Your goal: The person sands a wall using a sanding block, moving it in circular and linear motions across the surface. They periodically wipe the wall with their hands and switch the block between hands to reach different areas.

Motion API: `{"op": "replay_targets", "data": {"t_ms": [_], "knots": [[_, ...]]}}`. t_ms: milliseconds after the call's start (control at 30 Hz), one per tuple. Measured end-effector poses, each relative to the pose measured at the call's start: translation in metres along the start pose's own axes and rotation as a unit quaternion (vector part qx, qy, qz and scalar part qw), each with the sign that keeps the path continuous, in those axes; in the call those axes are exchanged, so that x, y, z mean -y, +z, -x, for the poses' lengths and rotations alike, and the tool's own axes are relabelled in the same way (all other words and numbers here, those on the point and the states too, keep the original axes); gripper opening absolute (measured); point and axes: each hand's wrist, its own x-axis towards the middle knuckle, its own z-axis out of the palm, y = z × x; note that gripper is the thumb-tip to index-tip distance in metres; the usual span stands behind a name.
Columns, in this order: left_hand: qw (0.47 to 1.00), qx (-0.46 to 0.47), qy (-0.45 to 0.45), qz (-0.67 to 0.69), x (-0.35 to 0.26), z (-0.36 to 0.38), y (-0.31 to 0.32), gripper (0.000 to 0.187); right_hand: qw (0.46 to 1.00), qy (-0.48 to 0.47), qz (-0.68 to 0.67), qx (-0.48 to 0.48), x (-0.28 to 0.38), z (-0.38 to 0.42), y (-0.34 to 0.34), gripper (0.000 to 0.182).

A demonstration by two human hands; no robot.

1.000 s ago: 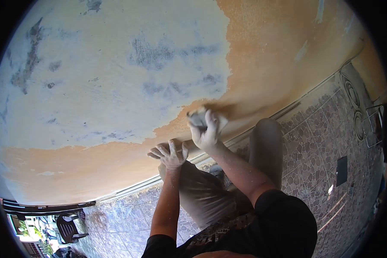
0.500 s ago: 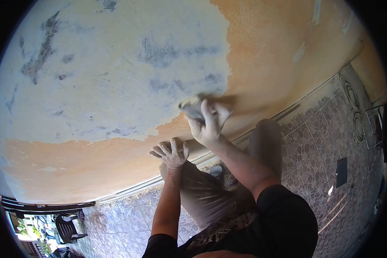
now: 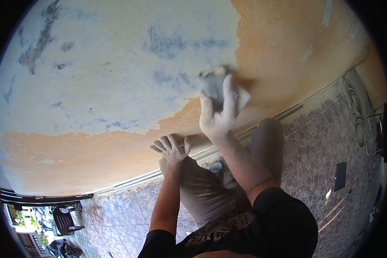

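Gray sanding pad pressed flat against the wall, just where white patch meets orange paint, at about 1 o'clock from picture centre. Gripped by right hand, fingers closed over the pad from below. At 8 o'clock from this hand, left hand, fingers spread, holding nothing, resting on the knee near the wall base. Patterned tile floor toward 4 o'clock. Dark plastic chair far at 8 o'clock.
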Motion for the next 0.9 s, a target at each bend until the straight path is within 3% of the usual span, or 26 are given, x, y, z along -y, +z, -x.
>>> {"op": "replay_targets", "data": {"t_ms": [100,133,167,267,333,400,433,500,567,633,700,767,900], "knots": [[1.0,0.003,-0.003,0.005,0.002,0.002,-0.001,0.109,0.972,-0.114,0.099,0.18,-0.044,0.145,-0.035,0.071],[1.0,0.0,-0.004,0.0,0.001,0.002,-0.001,0.109,0.961,-0.097,0.084,0.247,-0.049,0.165,-0.052,0.072],[1.0,0.001,-0.007,0.001,0.001,0.003,0.0,0.108,0.962,-0.065,0.088,0.251,-0.043,0.162,-0.056,0.071],[1.0,0.003,-0.009,0.005,0.002,0.005,0.001,0.108,0.978,-0.034,0.06,0.195,-0.006,0.096,-0.039,0.067],[1.0,0.006,-0.011,-0.002,0.003,0.007,0.003,0.107,0.997,0.002,-0.017,0.077,0.016,0.026,-0.006,0.066],[1.0,0.01,-0.005,-0.005,0.003,0.009,0.002,0.107,0.983,0.079,-0.16,0.036,0.031,-0.031,0.016,0.068],[1.0,0.008,0.0,-0.008,0.004,0.008,0.003,0.107,0.983,0.08,-0.163,0.035,0.034,-0.034,0.019,0.068],[1.0,0.011,-0.002,-0.01,0.005,0.01,0.002,0.107,0.999,-0.023,-0.027,0.026,0.038,-0.038,0.023,0.071],[1.0,0.018,-0.007,-0.001,0.004,0.011,0.002,0.107,0.992,-0.08,0.055,0.075,0.007,0.037,0.012,0.082],[1.0,0.01,-0.005,0.003,0.003,0.011,0.003,0.106,0.974,-0.143,0.088,0.154,-0.03,0.124,-0.019,0.078],[1.0,0.002,-0.009,-0.003,0.001,0.003,0.001,0.105,0.963,-0.079,0.095,0.242,-0.058,0.177,-0.057,0.071],[1.0,-0.006,-0.01,-0.006,0.003,-0.003,0.012,0.105,0.971,-0.071,0.1,0.204,-0.04,0.142,-0.047,0.072],[1.0,0.004,-0.01,0.013,0.003,0.01,0.004,0.106,0.993,-0.073,0.019,0.089,0.04,-0.012,0.018,0.07]]}}
